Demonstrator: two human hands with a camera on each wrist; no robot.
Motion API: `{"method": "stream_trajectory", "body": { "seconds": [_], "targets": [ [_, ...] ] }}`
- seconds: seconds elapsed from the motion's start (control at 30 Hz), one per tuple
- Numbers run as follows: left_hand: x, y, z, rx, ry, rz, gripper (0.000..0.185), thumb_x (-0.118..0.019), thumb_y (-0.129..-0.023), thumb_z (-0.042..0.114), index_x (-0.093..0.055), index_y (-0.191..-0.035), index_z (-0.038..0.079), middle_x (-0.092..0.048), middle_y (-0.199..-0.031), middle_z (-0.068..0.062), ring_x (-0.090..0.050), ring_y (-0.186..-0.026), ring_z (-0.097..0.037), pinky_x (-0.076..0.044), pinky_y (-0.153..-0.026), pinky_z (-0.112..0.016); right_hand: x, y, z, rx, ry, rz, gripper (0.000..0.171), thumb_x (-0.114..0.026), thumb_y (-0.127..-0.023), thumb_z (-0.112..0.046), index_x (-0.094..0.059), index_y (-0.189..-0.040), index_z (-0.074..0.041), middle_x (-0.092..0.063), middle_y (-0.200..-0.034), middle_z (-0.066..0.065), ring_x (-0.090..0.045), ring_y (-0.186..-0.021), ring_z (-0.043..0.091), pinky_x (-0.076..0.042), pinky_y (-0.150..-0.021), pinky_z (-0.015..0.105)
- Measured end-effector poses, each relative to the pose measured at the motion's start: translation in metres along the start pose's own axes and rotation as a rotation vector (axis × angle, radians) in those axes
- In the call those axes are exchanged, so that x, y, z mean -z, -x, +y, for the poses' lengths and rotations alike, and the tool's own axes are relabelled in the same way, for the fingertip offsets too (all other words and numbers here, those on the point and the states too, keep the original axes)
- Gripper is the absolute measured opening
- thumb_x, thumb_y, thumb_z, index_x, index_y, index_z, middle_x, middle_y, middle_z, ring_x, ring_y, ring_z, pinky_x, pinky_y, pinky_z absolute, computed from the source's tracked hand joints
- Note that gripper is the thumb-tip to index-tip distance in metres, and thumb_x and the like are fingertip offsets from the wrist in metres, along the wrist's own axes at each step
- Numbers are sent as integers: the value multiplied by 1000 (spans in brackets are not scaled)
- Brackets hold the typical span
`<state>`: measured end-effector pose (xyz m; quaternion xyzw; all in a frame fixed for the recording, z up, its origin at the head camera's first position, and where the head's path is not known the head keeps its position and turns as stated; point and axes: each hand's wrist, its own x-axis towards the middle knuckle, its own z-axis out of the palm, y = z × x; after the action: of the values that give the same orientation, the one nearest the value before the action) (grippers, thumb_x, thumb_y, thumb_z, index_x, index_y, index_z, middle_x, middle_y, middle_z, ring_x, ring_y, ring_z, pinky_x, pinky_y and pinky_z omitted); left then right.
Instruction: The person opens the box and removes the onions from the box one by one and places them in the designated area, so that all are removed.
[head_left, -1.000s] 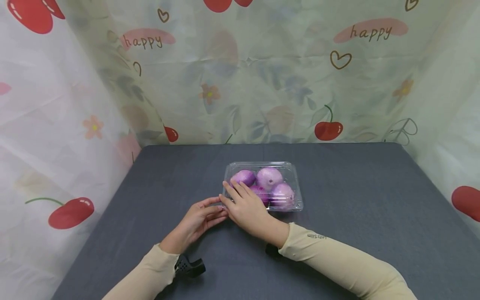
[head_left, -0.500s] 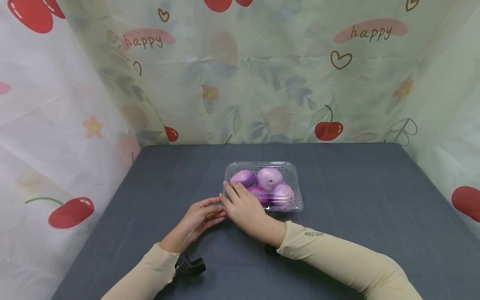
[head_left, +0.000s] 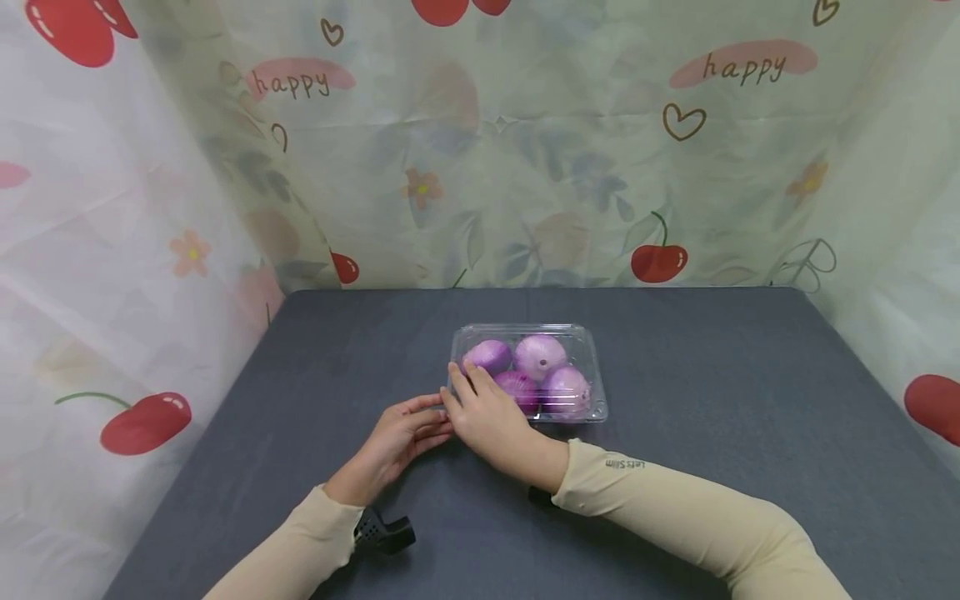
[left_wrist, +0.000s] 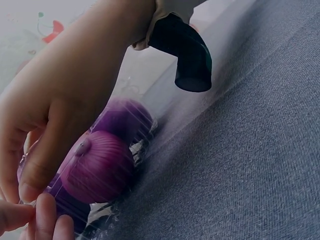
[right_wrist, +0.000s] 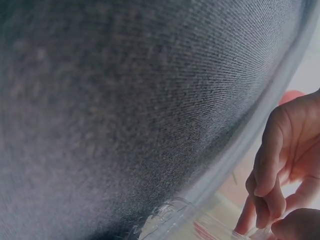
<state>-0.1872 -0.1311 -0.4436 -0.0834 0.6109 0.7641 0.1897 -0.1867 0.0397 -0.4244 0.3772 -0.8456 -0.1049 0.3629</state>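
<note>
A clear plastic clamshell container (head_left: 590,343) holds several purple onions (head_left: 540,358) on the dark table. My left hand (head_left: 393,442) pinches the container's near left corner between thumb and fingertips. Reaching across from the other side, my right hand (head_left: 495,425) has its fingers over the left edge of the lid and its thumb at that same corner. In the left wrist view the right thumb comes down right beside the left fingertips (left_wrist: 46,217), and onions (left_wrist: 100,167) show through the plastic. Only a crinkled bit of the container (right_wrist: 167,215) shows in the right wrist view.
A dark grey cloth covers the table (head_left: 720,400). Behind it and along both sides hangs a pale curtain (head_left: 495,167) printed with cherries, hearts and flowers. A black wrist camera (head_left: 384,533) sticks out below the left sleeve.
Both hands stay at the container's near left corner. My right wrist and forearm have shifted slightly to the left and upward; the head view has moved a little.
</note>
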Motion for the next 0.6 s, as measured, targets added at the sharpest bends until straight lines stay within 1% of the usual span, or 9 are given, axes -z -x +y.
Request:
{"method": "stream_trajectory", "body": {
  "seconds": [0.2,0.4,0.6],
  "targets": [
    [-3,1,0,-14,-6,49,35,-62,-92,2,-56,-125,-4,-73,-90,-2,-71,-80,-12,-59,-77,-29,1,-1,0,19,52,-7,21,-68,-88,-19,-74,-108,-14,-66,-121,13,-62,-107,29,-53,-95,34],
    [-6,0,-3,-27,-5,76,33,-63,-91,2,-58,-123,-3,-72,-87,-1,-70,-77,-12,-60,-75,-28,3,-3,0,40,96,21,19,-68,-88,-19,-74,-105,-14,-68,-116,13,-63,-103,29,-55,-91,33],
    [-6,0,-4,-33,-19,84,35,-63,-92,4,-57,-126,-2,-73,-90,-3,-70,-78,-12,-59,-76,-28,2,-4,1,55,102,-23,21,-67,-89,-18,-74,-109,-14,-67,-119,13,-63,-106,29,-54,-94,34]
  ]
}}
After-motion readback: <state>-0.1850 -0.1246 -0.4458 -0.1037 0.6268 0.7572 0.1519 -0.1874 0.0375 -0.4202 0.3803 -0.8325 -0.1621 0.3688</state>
